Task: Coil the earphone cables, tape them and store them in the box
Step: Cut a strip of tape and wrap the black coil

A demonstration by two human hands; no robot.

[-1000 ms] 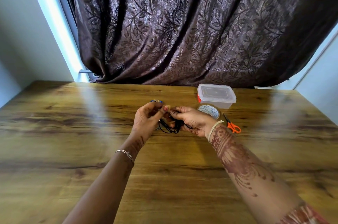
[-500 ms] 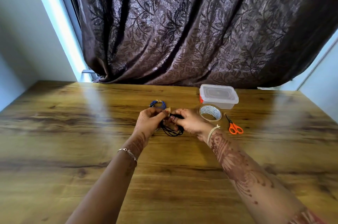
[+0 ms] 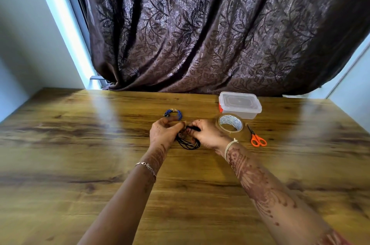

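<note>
A coiled black earphone cable is held between both hands just above the wooden table. My left hand pinches the top of the coil with thumb and fingers. My right hand grips the same spot from the other side, where a small piece of tape seems to sit. A blue coiled cable lies on the table just behind my left hand. The clear plastic box with its lid on stands at the back right.
A roll of clear tape lies in front of the box, right of my right hand. Orange-handled scissors lie right of the roll. A dark patterned curtain hangs behind the table's far edge.
Both hands, with the black coil, have sunk closer to the table. The blue coil behind my left hand has come into fuller view.
</note>
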